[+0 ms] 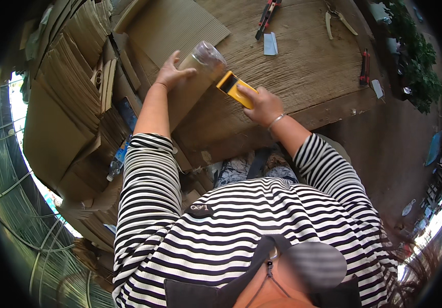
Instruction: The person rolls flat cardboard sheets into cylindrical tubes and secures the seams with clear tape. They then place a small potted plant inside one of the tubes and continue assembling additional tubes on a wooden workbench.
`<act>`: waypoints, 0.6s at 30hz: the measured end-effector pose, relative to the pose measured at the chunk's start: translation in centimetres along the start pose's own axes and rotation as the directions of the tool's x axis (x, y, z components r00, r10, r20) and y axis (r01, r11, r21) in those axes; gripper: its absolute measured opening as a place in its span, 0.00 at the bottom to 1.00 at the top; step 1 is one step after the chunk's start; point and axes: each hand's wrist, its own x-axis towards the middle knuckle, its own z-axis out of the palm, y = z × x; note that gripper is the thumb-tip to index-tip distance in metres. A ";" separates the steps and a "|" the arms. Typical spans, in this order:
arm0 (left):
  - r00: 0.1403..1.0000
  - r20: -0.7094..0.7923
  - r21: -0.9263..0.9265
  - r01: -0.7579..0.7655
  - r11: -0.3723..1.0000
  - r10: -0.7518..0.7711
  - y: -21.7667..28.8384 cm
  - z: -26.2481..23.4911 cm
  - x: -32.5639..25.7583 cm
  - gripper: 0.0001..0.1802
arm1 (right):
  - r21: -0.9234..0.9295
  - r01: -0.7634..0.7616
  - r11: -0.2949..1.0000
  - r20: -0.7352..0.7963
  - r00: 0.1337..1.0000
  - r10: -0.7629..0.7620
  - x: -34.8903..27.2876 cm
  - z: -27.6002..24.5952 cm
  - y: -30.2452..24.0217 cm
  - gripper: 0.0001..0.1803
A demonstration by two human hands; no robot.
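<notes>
My right hand [266, 106] is closed around a yellow tape dispenser [240, 91] with a black part at its front. A clear, shiny roll [208, 55], which looks like packing tape, lies just beyond the dispenser's head; whether the two are joined I cannot tell. On the other side my left hand [173, 73] has its thumb and fingers spread, over the edge of a brown cardboard piece [189, 100]. That cardboard lies on the wooden table [303, 66] between my forearms. Another corrugated sheet [180, 28] lies behind it.
Two red-and-black box cutters [267, 20] [365, 68] lie on the table, with a pale blue slip [270, 44] and pale-handled pruning shears [340, 20]. Folded cardboard [67, 87] is stacked at left, above a plastic bottle [114, 167]. Green foliage [410, 51] stands at right.
</notes>
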 end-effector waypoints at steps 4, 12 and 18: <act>0.998 -0.063 0.119 -0.023 0.993 0.030 -0.4 -3.6 1.0 0.59 | 0.046 0.041 0.998 -0.056 0.998 -0.039 5.3 0.8 -3.1 0.35; 0.947 -0.276 0.537 0.011 0.844 0.164 3.1 2.1 -1.0 0.70 | 0.058 0.059 0.997 -0.127 0.991 -0.051 5.7 -1.4 -6.6 0.39; 0.996 -0.082 0.476 0.002 0.879 0.042 2.5 -1.3 0.8 0.71 | -0.048 0.063 0.997 -0.076 0.995 -0.067 -0.9 -2.6 -3.1 0.38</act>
